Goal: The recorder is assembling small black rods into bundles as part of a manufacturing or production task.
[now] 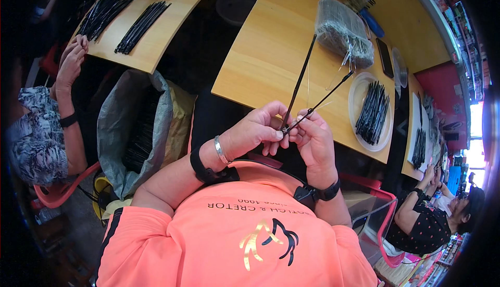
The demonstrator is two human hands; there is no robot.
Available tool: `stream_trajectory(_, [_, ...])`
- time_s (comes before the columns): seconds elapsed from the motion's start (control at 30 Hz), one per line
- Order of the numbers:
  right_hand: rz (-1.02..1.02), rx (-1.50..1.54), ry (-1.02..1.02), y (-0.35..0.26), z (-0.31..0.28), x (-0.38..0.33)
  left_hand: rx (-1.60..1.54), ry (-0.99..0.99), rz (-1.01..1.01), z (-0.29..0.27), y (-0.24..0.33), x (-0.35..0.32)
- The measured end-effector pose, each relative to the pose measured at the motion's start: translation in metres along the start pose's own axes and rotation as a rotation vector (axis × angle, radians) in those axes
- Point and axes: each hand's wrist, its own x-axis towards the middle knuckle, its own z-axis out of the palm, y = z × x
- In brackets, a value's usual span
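Note:
Over the near edge of the table, my left hand (259,129) pinches the lower end of a long thin black strip (301,79) that points up and away. My right hand (316,137) is closed on a second black strip (329,95), slanting toward the far right and showing a small knot-like bump near my fingers. Both strips come together between my fingertips, where a small joint or end is partly covered. Fine silvery wires show beside them. On the right, a clear round tray (353,112) holds a bundle of similar black strips (373,112).
A clear plastic box (341,19) of thin wires stands at the back, near a phone (385,58), a jar and a blue object (372,22). Left of me, a grey sack (115,131) holds black strips. Co-workers sit at both sides; more bundles (141,28) lie on the left table.

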Motion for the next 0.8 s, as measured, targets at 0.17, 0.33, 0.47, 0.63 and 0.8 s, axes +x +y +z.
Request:
stream_trajectory(0.17, [-0.091, -0.096, 0.034, -0.002, 0.005, -0.003, 0.025, 0.022, 0.036, -0.001, -0.003, 0.002])
stream_trajectory(0.33, [-0.252, -0.101, 0.117, -0.015, -0.006, -0.003, -0.005, 0.021, 0.043, -0.001, 0.001, -0.003])
stream_trajectory(0.47, [-0.193, -0.068, 0.068, -0.012, -0.002, -0.005, -0.079, 0.027, -0.009, -0.002, 0.001, -0.001])
stream_trajectory(0.63, [-0.094, -0.037, -0.008, -0.005, -0.004, -0.002, -0.158, 0.011, -0.036, -0.003, 0.001, -0.001])
stream_trajectory(0.8, [-0.026, -0.034, -0.071, -0.001, -0.002, 0.000, -0.210, -0.014, -0.058, -0.002, -0.002, 0.001])
